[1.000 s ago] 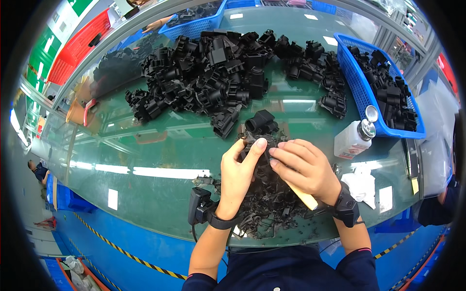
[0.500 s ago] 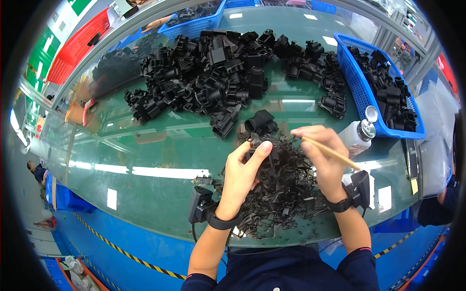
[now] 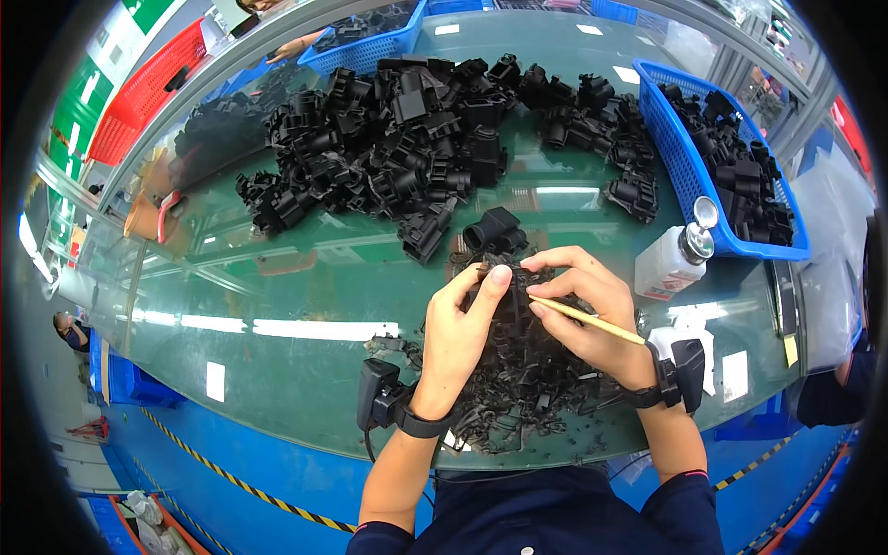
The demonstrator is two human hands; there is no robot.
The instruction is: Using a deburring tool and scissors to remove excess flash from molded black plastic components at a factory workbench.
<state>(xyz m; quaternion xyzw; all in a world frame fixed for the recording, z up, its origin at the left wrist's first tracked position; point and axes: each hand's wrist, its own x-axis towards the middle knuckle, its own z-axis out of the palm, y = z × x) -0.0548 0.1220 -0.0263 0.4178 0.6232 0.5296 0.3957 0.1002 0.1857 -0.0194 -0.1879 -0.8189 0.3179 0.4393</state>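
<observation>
Now my left hand [image 3: 460, 326] pinching a black plastic part [image 3: 507, 294], my right hand [image 3: 585, 310] gripping a thin wooden stick [image 3: 585, 320] against it, scrap pile [image 3: 518, 388] beneath.

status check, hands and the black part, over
Left hand pinching black part. Right hand holds thin stick against it. Scrap pile underneath, nothing blocking.

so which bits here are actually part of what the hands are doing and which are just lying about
In use:
- left hand holding a black plastic part
- right hand with a thin wooden stick
- scrap pile under the hands

Lying about:
- big heap of black parts
- blue basket
- white bottle
- red basket
</observation>
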